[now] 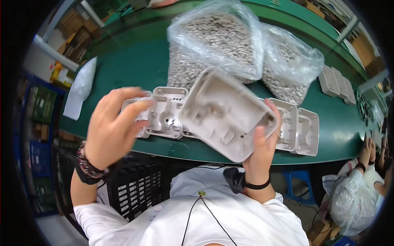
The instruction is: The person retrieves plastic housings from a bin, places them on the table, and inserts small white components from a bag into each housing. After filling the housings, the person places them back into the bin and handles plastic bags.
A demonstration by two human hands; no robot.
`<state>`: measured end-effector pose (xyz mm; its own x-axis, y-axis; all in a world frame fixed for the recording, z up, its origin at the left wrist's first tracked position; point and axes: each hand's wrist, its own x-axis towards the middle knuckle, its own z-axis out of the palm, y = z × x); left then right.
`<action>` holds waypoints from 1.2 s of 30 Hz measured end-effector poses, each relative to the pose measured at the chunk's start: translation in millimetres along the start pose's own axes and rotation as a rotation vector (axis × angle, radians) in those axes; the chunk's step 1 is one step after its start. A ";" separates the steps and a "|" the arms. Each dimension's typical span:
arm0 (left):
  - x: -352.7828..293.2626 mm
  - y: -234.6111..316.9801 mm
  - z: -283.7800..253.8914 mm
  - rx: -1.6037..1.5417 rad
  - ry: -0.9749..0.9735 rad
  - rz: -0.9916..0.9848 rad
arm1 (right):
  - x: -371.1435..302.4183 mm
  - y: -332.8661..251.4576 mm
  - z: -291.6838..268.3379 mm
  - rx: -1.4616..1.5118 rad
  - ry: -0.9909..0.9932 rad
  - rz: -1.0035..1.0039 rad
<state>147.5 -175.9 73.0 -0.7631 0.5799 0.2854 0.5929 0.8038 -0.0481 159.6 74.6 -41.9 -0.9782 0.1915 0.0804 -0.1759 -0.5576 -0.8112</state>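
A pale grey plastic housing [223,119], box-shaped with moulded ribs and posts inside, is tilted above the bench in my right hand [264,147]. The thumb presses its near right side while the fingers wrap round the outer edge. My left hand [113,121] has its fingers bent and apart, over the left end of a row of similar housings; nothing shows between them. In that row, an open housing [166,112] with small dark holes sits just right of my left fingers. More housings [307,131] continue to the right, partly hidden behind the raised one.
Two clear plastic bags [215,41] full of small metallic pieces stand behind the row. A white plastic packet [82,84] lies at the left. Three housings [330,80] rest at the far right, near another person's hands [365,151]. A black crate [137,186] stands below the bench edge.
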 end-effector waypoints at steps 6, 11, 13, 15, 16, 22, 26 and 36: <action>-7.6 37.4 23.9 -0.141 -0.068 -0.012 | -28.1 2.7 27.6 -0.307 -0.591 0.209; -17.9 -12.3 13.9 0.024 -0.295 -0.236 | -28.4 21.5 44.6 -0.167 -0.633 0.120; -29.6 -76.3 14.2 0.043 0.040 -0.362 | -17.4 27.5 39.6 -0.549 -0.624 -0.161; -53.4 -131.0 4.6 0.224 0.106 -0.520 | -16.3 31.1 36.0 -0.712 -0.640 -0.300; -65.8 -155.3 5.4 0.242 0.060 -0.585 | -17.7 35.2 35.6 -0.779 -0.688 -0.306; -116.8 -209.3 95.4 0.096 -0.141 -0.721 | -23.1 52.5 40.6 -0.874 -1.148 -0.241; -93.3 -180.8 92.6 -0.008 -0.387 -0.896 | -30.5 64.2 30.9 -1.127 -1.216 -0.369; -248.8 -217.2 -76.6 0.534 0.052 -1.128 | -45.2 76.4 38.8 -1.368 -1.147 -0.756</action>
<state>228.2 -504.9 85.8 -0.7592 -0.4635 0.4569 -0.5728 0.8091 -0.1309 186.1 -7.9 -85.0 -0.4485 -0.8007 0.3972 -0.8936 0.3919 -0.2190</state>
